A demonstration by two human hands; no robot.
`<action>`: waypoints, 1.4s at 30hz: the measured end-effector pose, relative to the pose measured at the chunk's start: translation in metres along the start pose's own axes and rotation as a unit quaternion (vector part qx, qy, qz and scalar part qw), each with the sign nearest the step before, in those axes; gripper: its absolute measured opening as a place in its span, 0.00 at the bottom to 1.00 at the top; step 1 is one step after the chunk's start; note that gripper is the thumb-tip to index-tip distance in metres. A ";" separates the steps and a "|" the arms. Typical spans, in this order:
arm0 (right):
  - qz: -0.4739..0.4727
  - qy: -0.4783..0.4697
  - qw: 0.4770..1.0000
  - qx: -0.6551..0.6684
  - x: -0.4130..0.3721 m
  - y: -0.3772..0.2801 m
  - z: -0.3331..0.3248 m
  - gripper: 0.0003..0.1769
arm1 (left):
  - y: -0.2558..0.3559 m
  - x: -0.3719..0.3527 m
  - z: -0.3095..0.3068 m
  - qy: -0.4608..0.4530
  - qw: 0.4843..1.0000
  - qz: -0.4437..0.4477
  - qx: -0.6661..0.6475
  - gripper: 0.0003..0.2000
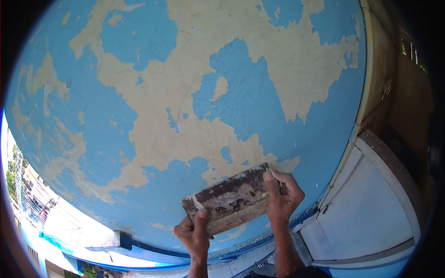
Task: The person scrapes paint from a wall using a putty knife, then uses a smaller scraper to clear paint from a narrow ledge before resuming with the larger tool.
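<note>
A paint-crusted, flat rectangular metal scraper [230,199] is gripped closed at both ends by the left hand [193,234] and right hand [282,197], pressed against the peeling blue wall [250,102] above.

Bright, even daylight on the wall [139,92], glare blowing out at eight o'clock, fisheye edges bending, corners darkening.

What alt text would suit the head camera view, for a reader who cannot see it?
The left hand and right hand press a wide, paint-stained scraper against a blue wall whose paint has flaked off in large cream patches. A white door stands to the right.
</note>
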State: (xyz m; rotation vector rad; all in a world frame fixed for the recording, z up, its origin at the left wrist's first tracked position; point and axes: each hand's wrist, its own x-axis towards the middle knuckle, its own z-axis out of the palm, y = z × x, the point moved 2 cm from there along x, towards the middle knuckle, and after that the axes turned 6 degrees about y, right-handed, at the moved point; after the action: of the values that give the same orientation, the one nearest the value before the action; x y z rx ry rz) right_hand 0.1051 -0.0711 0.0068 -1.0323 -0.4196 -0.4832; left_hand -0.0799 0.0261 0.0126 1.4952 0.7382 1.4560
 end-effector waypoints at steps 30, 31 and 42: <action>0.017 -0.074 0.997 0.010 -0.029 -0.020 0.023 0.06 | -0.005 0.001 -0.038 0.052 0.997 -0.048 0.008 0.16; 0.008 -0.070 0.997 -0.002 -0.027 -0.014 0.017 0.06 | -0.008 0.002 -0.029 0.066 0.997 0.026 0.023 0.15; 0.007 -0.046 0.999 0.014 -0.005 -0.039 0.031 0.05 | 0.004 0.015 -0.030 0.051 0.997 -0.038 -0.032 0.16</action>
State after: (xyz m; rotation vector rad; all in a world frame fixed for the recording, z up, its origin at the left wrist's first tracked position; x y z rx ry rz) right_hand 0.0763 -0.0596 0.0453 -1.0330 -0.4987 -0.4186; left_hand -0.1077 0.0434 0.0203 1.3391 0.7935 1.4935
